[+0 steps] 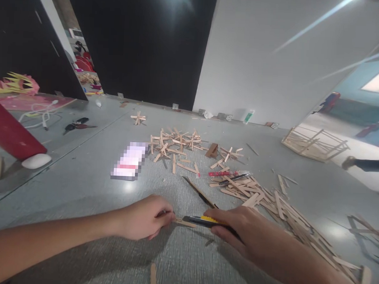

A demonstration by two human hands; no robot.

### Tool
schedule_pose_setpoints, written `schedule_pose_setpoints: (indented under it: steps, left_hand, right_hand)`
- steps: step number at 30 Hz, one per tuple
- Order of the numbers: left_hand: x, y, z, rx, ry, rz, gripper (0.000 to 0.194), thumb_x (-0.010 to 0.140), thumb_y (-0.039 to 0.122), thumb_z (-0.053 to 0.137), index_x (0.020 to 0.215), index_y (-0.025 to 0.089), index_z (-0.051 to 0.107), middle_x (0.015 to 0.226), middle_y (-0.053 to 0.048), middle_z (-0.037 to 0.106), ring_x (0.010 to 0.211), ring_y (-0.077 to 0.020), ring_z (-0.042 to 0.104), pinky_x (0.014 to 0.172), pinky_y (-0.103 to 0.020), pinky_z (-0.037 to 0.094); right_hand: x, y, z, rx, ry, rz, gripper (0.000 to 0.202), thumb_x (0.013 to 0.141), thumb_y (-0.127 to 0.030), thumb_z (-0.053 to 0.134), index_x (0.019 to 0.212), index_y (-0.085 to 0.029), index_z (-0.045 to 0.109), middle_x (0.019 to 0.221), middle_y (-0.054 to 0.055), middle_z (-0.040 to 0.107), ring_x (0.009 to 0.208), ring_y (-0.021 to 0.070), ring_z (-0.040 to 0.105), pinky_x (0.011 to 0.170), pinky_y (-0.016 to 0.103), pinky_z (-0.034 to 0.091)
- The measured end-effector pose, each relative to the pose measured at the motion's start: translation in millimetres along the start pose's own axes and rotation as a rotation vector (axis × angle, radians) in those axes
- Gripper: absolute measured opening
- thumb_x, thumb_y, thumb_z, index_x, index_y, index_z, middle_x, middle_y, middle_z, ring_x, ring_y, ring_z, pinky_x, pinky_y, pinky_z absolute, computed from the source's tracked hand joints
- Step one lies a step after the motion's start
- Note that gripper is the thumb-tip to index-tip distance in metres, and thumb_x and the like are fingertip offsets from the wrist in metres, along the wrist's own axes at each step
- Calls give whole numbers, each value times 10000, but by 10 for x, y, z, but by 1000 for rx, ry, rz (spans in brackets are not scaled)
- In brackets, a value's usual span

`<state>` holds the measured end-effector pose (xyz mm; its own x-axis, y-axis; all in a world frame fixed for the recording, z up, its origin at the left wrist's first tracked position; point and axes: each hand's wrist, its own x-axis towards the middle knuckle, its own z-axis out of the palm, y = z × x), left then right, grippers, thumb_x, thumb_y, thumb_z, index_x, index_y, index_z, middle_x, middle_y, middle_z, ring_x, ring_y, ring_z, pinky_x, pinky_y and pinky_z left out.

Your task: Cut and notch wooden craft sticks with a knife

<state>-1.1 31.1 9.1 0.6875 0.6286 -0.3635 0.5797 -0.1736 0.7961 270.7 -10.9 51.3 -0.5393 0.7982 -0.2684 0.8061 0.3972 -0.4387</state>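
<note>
My left hand [150,217] is closed, pinching one end of a wooden craft stick [186,223] just above the grey surface. In my right hand [239,228] is a yellow and black utility knife [205,221], its tip touching or very close to the stick. Just beyond the knife lies a second dark, slim cutter [201,192]. A loose craft stick [153,277] rests near the bottom edge. Small star-shaped stick pieces [177,139] lie clustered farther back.
A long pile of craft sticks [287,213] spreads along the right. A lit phone [130,160] lies left of centre. Farther left are a red cylinder [14,130], a white mouse-shaped object [37,161] and keys [77,125]. A wooden stick frame [315,144] stands at the right.
</note>
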Motion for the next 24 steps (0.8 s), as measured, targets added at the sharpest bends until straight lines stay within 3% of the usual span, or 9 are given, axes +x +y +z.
schedule_pose_setpoints:
  steps: [4, 15, 19, 21, 24]
  left_hand:
    - [5, -25, -1, 2, -6, 0, 437, 1030, 343, 398, 611, 221, 411, 452, 55, 465, 406, -100, 416, 476, -205, 343]
    - [13, -39, -11, -10, -21, -13, 426, 1038, 359, 399, 637, 217, 426, 449, 57, 460, 411, -100, 420, 466, -194, 344]
    - [-33, -14, 66, -90, -34, -104, 396, 1054, 397, 356, 701, 231, 429, 449, 67, 463, 361, -111, 402, 406, -206, 311]
    - [-48, -25, 139, -90, 7, -132, 407, 1064, 435, 329, 724, 234, 431, 459, 71, 460, 354, -115, 403, 401, -215, 298]
    - [-42, -80, 246, 47, 175, -37, 414, 1063, 401, 352, 705, 217, 450, 486, 63, 433, 466, -121, 449, 487, -222, 299]
  right_hand:
    - [12, 12, 21, -9, -1, -27, 266, 1049, -262, 455, 1182, -288, 684, 814, 4, 693, 717, 184, 651, 643, 282, 383]
    - [12, -19, 39, -36, 6, -30, 250, 1062, -248, 452, 1153, -261, 685, 808, 15, 692, 695, 168, 642, 640, 274, 397]
    - [-11, 49, 173, -110, 69, -36, 271, 1080, -315, 435, 1242, -291, 651, 842, 25, 708, 736, 191, 673, 666, 287, 446]
    - [-51, 42, 256, -187, 121, -28, 310, 1073, -324, 444, 1329, -296, 617, 823, 30, 719, 721, 206, 692, 634, 289, 465]
    - [-145, -70, 325, -247, 244, -57, 340, 1045, -267, 480, 1355, -294, 618, 817, 37, 738, 668, 195, 703, 561, 264, 477]
